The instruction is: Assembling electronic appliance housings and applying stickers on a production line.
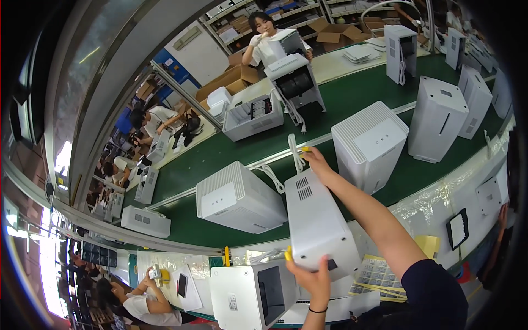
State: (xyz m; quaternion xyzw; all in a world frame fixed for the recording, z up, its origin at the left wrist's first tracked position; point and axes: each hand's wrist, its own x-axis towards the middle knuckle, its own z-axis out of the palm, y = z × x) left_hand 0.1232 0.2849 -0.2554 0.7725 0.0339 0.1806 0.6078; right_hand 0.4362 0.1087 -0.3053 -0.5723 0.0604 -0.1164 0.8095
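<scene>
Both my hands hold a white box-shaped appliance [320,220], tilted over the near edge of the green conveyor. Its upturned face has two small vent grilles, and its near end shows dark corner spots. My left hand [312,279], with a black band at the wrist and a yellow finger cover, grips the near end. My right hand [319,163] reaches across to the far end, also with yellow on a fingertip. A bundled white power cord [296,154] rises beside those fingers; whether they touch it I cannot tell. Just below the appliance, an open-sided white housing [234,297] lies on the bench.
White ribbed-top units stand left [236,192] and right [369,140] on the green conveyor [214,151]. Across it, a co-worker [269,47] stands behind an opened unit [297,85]. Label sheets [379,275] lie at the right. Another person [148,302] sits at the lower left.
</scene>
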